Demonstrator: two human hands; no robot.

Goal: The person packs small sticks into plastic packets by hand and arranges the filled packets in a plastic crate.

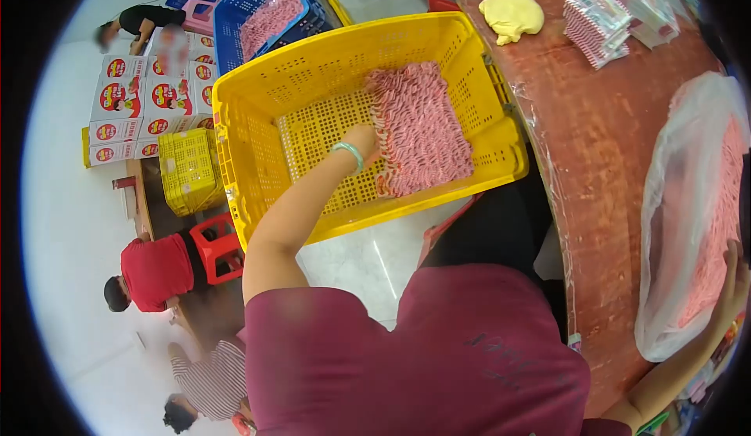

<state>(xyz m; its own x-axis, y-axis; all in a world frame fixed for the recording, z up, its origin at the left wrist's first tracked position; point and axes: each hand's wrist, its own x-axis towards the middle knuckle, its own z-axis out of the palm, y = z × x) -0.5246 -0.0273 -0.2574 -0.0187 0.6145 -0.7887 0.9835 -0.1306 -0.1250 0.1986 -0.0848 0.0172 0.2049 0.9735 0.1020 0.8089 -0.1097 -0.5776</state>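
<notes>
My left hand (361,145), with a pale green bangle on the wrist, reaches into a yellow perforated crate (258,150). Its fingers curl in against the near edge of a thick layer of thin pink strips (426,131); the fingertips are partly hidden there. These strips fill the right half of the crate, and the perforated floor shows on the left. At the far right my right hand (734,279) lies with fingers stretched along a clear plastic bag (657,225) holding more pink strips (708,248).
The reddish-brown table (594,147) bears a yellow lump (512,17) and striped packets (598,21). Behind the crate stands a blue crate (235,25) of pink pieces. Printed cartons (121,100), a yellow basket (188,170), a red stool (223,248) and several people are to the left.
</notes>
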